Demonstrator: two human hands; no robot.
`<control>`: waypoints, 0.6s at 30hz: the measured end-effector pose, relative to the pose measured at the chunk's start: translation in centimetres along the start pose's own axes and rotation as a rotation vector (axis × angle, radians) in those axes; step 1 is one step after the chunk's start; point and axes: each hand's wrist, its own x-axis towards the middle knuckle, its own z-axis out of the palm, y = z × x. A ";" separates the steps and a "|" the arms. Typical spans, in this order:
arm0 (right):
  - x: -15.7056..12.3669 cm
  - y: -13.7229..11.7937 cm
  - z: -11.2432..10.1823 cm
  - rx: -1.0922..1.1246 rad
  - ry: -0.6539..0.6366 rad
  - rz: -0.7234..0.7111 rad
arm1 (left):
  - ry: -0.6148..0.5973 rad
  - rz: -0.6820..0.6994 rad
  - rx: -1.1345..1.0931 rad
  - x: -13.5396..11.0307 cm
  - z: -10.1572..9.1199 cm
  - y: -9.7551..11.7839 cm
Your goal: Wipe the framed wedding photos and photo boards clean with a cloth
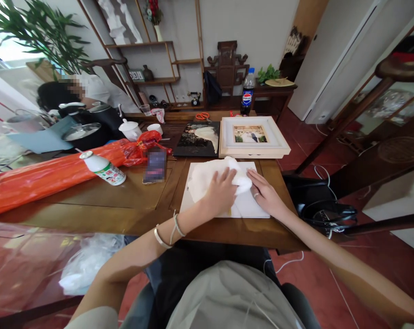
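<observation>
The left hand [223,189], grip released, spreads over soft white material [201,179]; the right hand [265,194], its grip also loose, lies on the white board [249,209] beside it.

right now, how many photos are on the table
2 visible: one photo in the white frame, one dark photo to its left. More could be hidden.

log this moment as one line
left hand: on white cloth | right hand: on panel, beside cloth | panel: under cloth, on table | frame: beyond panel
</observation>
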 end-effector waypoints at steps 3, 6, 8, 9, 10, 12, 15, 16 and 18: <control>0.0 0.0 -0.1 -0.003 -0.011 0.011 | 0.060 0.019 0.089 -1.0 0.4 1.3; 0.0 0.1 -0.1 0.003 -0.023 0.023 | 0.132 0.118 0.174 -3.9 0.2 4.5; 0.0 0.2 -0.1 0.003 -0.034 0.022 | 0.157 0.198 0.168 -6.1 -0.2 6.5; 0.0 0.2 -0.1 0.004 -0.040 0.018 | 0.169 0.219 0.151 -7.0 -0.4 7.2; 0.0 0.2 -0.1 0.003 -0.043 0.014 | 0.180 0.224 0.131 -7.6 -0.5 7.6; 0.1 0.2 -0.1 -0.008 -0.042 0.010 | 0.187 0.194 0.086 -7.9 -0.6 7.5; 0.1 0.0 -0.1 -0.038 -0.040 0.012 | 0.134 0.111 0.013 -6.3 -0.3 5.0; 0.1 0.0 -0.1 -0.049 -0.043 0.011 | 0.100 0.086 -0.012 -5.3 -0.1 3.6; 0.1 -0.1 -0.1 -0.068 -0.049 0.002 | 0.044 0.064 -0.060 -3.4 0.2 0.6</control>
